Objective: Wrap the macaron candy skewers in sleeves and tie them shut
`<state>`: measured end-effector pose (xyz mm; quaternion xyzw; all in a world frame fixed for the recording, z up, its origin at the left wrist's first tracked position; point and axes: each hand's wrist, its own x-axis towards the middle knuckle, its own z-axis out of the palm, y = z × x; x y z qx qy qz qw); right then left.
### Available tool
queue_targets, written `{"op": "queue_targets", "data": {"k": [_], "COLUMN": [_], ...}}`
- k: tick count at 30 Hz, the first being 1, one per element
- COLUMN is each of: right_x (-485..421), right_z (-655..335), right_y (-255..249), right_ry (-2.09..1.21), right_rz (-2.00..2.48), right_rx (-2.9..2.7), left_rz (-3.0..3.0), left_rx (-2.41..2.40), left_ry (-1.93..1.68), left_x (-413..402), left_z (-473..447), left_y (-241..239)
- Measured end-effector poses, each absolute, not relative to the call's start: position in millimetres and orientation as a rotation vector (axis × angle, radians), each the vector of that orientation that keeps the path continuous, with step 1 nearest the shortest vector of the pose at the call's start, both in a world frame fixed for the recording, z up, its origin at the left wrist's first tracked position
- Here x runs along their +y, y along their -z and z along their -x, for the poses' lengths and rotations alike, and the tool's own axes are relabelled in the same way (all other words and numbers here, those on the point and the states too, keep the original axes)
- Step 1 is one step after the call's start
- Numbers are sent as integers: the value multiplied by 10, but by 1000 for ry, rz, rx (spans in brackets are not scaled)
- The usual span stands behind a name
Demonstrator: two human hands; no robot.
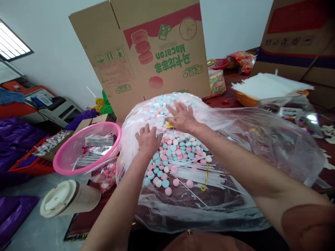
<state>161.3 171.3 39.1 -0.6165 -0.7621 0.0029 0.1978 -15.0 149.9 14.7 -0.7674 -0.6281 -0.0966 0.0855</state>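
Note:
A large clear plastic bag (222, 116) lies on the table, full of pink, blue and white round candies (180, 146). Resting on the bag's left side, my left hand (148, 140) has its fingers spread. My right hand (181, 116) lies with fingers apart on the heaped candies farther back, over the plastic. Beside its palm shows a yellow label (170, 125), partly hidden. Loose candies spill toward me in the bag's mouth. Among them is a bundle of thin white sticks (199, 173), with a yellow tie across it and a small yellow ring (203, 188) close by.
Behind the bag stands a cardboard box (157, 45) with upside-down print. To the left are a pink basket (86, 148) holding packaging and a lidded cup (70, 198). On the right, white sheets (269, 87) lie over an orange basin (246, 99). Purple bags (18, 139) lie far left.

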Motion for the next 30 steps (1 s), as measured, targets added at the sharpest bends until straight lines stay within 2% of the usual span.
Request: {"op": "queue_targets", "data": {"k": [2,6,12,17,20,23,25,30], "right_x": [1519,1131,1065,1098,1102,1079,1067,1224], "right_z": [-1683,-1722,-1850,-1858,-1588,-1138,-784,-97], "right_y": [-452,-263,232,165,81,55,79,221], "right_ry": [78,-160,-166,-159,-133,-115,-131,-256], "right_rz": [1610,1572,1648,1618,1571,1432,1289,1075], "right_rx": [-2048,-2299,-2397,-2466,-2502,-2574,-2644,-2794], "left_rz": [2503,2779,2678,2682,2456,2355,2397,2394], "left_rx": [-1655,-1331,-1601,-1677,-1910,-1960,-1926,-1951], "left_ry": [325,236,254,319,519,535,454,-40], "left_x": [1261,1008,1031,905,706,393,181,-115], "left_z": [161,-60,-183,267,541,724,797,860], "left_y": [-121,94,291,233,225,259,289,336]}}
